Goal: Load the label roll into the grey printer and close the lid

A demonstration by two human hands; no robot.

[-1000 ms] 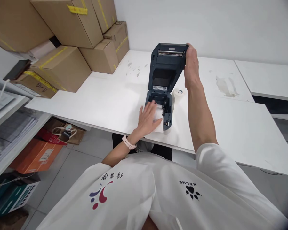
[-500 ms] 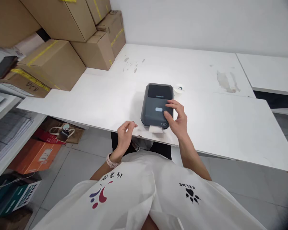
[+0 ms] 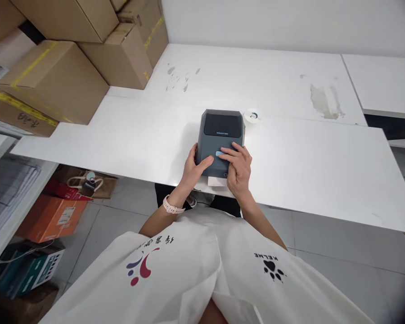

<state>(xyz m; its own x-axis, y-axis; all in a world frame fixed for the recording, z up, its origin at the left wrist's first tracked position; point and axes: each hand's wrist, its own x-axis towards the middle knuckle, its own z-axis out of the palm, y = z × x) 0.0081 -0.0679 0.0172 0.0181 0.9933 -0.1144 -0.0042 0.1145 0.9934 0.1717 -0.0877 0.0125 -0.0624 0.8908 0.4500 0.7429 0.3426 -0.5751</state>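
Note:
A dark grey label printer (image 3: 222, 131) sits near the front edge of a white table (image 3: 307, 153), its lid closed. A strip of white label paper (image 3: 216, 181) sticks out of its front slot. My left hand (image 3: 192, 167) clasps the printer's left front corner, thumb on the lid and fingers down the side. My right hand (image 3: 238, 168) lies flat on the lid's front right, fingers stretched toward a small light blue button (image 3: 219, 154).
A small white roll core (image 3: 252, 116) lies just right of the printer's back. Taped cardboard boxes (image 3: 54, 76) are piled on the table's left end. Shelving, an orange box (image 3: 50, 216) and a bag stand on the floor at left. A second white table (image 3: 384, 83) adjoins at right.
One second ago the lid stood open, held by my right hand, with my left hand on the paper inside. The lid came down, and both hands now rest on the closed printer.

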